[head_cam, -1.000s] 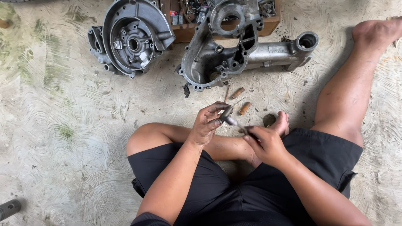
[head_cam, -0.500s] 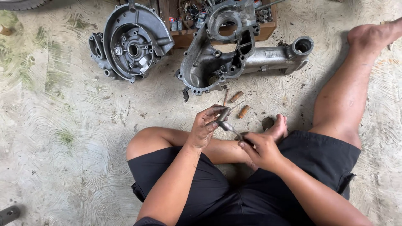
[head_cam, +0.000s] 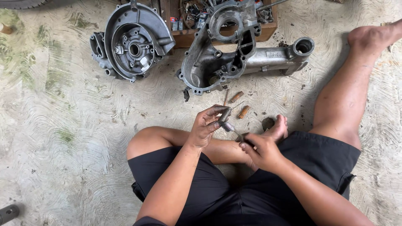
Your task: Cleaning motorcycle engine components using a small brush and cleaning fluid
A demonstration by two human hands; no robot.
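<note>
I sit on a concrete floor with my legs folded. My left hand (head_cam: 208, 125) pinches a small dark metal part (head_cam: 225, 114) between thumb and fingers. My right hand (head_cam: 260, 147) grips the end of a thin metal tool (head_cam: 233, 129) whose tip touches that part. Both hands are greasy and sit just above my shin. On the floor just beyond them lie two short rusty bolts (head_cam: 239, 104) and a thin pin (head_cam: 226, 97).
A long grey engine crankcase half (head_cam: 247, 58) lies ahead, with a round engine cover (head_cam: 132, 42) to its left. A wooden box of small parts (head_cam: 188, 25) stands behind them. My right leg (head_cam: 347, 96) stretches out at the right. A dark cylinder (head_cam: 8, 213) lies bottom left.
My hands have stayed together on the small part, with only slight shifts of the tool. The view has moved a little.
</note>
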